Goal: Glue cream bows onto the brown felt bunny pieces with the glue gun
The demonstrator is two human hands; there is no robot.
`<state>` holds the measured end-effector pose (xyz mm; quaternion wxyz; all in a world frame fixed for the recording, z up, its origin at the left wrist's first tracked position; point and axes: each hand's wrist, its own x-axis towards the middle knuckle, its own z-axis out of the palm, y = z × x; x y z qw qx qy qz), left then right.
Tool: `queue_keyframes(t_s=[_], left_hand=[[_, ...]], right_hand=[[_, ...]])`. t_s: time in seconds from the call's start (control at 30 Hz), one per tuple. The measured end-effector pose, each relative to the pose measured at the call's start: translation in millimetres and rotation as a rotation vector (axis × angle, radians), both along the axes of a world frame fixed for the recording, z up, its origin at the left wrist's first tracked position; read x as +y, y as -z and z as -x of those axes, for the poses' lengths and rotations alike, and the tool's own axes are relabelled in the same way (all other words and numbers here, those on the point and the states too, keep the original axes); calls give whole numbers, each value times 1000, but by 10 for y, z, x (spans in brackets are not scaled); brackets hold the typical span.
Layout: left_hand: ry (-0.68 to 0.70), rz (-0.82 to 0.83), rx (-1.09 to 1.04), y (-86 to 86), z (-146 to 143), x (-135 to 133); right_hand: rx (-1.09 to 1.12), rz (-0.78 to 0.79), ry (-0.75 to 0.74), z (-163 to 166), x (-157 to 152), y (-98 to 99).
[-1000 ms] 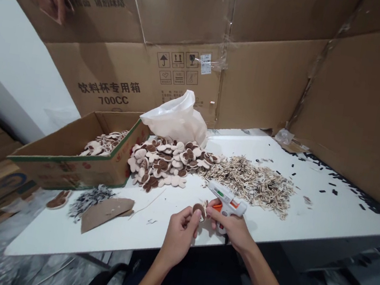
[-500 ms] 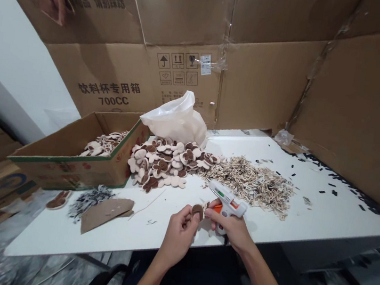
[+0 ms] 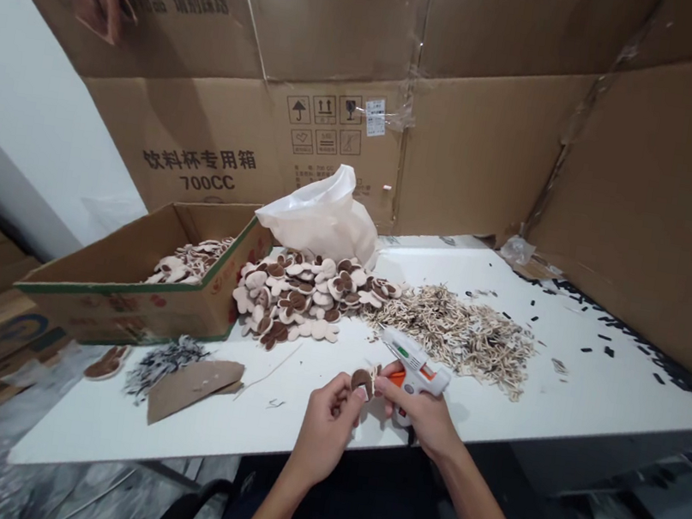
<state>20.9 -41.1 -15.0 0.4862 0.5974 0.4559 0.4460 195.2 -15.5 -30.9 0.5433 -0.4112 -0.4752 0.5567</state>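
Plainly, we find the left hand [image 3: 325, 425] pinching a piece [image 3: 362, 381], brown, rounded and fabric-like, between thumb and fingers just above the near edge of the smooth white table [image 3: 295, 382]. We note the right hand [image 3: 426, 419] closed around a glue gun [image 3: 413, 365] of white plastic with an orange trigger, its fingertips at the piece's pale side; we cannot tell whether they grip it. Beyond, we record a pile [image 3: 288, 299] of soft, flat, bunny-shaped pieces in cream and brown, a heap [image 3: 465, 329] of thin pale strips, and a crumpled translucent bag [image 3: 326, 218]. On the cardboard wall [image 3: 479, 149] we read "饮料杯专用箱 700CC" beside umbrella, arrow and glass symbols; its white label [image 3: 376, 117] is too small to read. We see red print, illegible, on the green-edged box [image 3: 129, 318].
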Motion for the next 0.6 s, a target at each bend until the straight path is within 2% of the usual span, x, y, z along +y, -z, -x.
queue_keyframes(t_s=[0.27, 0.6], left_hand=[[-23, -19, 68, 53, 20, 42], [-9, 10, 27, 39, -7, 23]], right_hand=[[-4, 12, -25, 4, 4, 44], [8, 11, 9, 12, -3, 22]])
